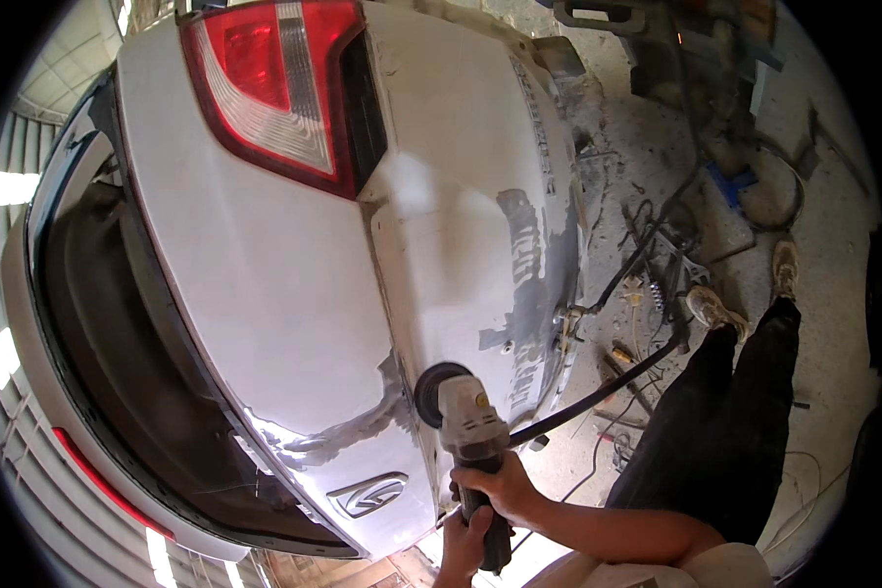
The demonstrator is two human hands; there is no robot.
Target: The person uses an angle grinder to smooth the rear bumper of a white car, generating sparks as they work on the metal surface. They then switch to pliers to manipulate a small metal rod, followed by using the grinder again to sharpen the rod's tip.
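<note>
A grey and black angle grinder [472, 416] is held against the white car body [265, 255], and its dark round disc [441, 392] lies at the seam beside the tailgate. My right hand [500, 487] wraps round the grinder's body just behind its head. Lower on the black handle, my left hand [464, 541] is closed round it. Grey sanded patches [348, 431] run across the paint near the disc, and a larger grey patch [534, 284] spreads over the bumper. An oval emblem [367, 497] sits close to the grinder.
A red and clear tail light [274, 88] is at the top. Thick black hose [617, 387] runs between the car and my legs [725, 421]. Tools and cables [657, 284] litter the concrete floor, with a blue tool [732, 184] farther off. The dark rear window opening [118, 323] lies left.
</note>
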